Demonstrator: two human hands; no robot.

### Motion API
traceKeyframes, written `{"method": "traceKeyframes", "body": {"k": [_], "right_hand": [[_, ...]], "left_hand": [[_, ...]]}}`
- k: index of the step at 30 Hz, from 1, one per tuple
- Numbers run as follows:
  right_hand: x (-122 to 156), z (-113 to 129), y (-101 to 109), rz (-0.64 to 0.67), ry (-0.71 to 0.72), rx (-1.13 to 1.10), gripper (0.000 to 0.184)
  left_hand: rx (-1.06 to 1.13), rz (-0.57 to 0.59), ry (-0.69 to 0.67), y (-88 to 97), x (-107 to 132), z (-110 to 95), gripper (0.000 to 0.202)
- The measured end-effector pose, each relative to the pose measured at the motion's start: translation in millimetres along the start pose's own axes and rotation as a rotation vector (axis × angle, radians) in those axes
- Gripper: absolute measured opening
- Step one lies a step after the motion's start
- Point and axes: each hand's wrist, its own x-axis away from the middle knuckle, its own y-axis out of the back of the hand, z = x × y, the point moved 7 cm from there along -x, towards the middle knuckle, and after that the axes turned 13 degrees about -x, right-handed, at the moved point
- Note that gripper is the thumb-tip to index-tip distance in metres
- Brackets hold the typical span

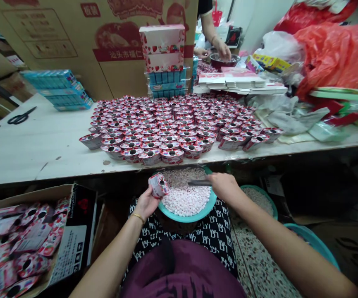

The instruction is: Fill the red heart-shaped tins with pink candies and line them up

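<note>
My left hand (144, 203) is closed around a small pink-and-red printed carton (158, 185) with a round hole in its top, tilted over the left side of a turquoise basin (179, 219). Small white pellets (187, 202) fill the basin, which sits at my lap. Over its right side, my right hand (225, 186) is closed on a narrow dark grey tool (199, 182) pointing left toward the carton. Motion blurs the tool, so its exact kind is unclear. Many matching cartons (172, 155) stand upright in rows on the table, holes facing up.
An open cardboard box (73, 223) of similar cartons is at lower left. Scissors (22, 116) and blue packs (58, 89) lie on the table (36, 153). Another turquoise basin (273, 203) stands at right. A co-worker's hand (222, 49) reaches into a bowl behind.
</note>
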Motion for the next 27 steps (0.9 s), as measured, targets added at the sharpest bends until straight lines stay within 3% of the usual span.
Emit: {"method": "traceKeyframes", "body": {"k": [3,6,10,13,17,19,22,27], "right_hand": [[-10,-17,-67,0.038,-0.08,-0.189,0.031],[-26,0,-119,0.017,-0.103,-0.314,0.034],[-42,7,-142,-0.024,-0.142,-0.427,0.033],[-42,-10,-132,-0.035,-0.14,-0.493,0.031],[-32,-21,-88,-0.103,-0.049,-0.621,0.028],[-25,-12,-58,-0.127,0.031,-0.638,0.027],[-16,12,-19,-0.099,0.087,-0.448,0.029],[-10,52,14,0.02,0.104,-0.052,0.031]], "left_hand": [[-0.017,-0.03,-0.014,21.8,3,-8,0.025],[-0.003,-0.05,-0.004,33.5,1,-4,0.026],[0.011,-0.052,0.009,34.5,0,2,0.027],[0.008,-0.043,0.013,30.3,-1,3,0.028],[0.004,-0.023,0.022,17.0,-4,5,0.027],[0.002,-0.011,0.042,7.3,-6,10,0.027],[-0.005,0.015,0.066,-6.5,-9,19,0.028],[0.029,0.063,0.081,-16.2,-11,30,0.028]]}}
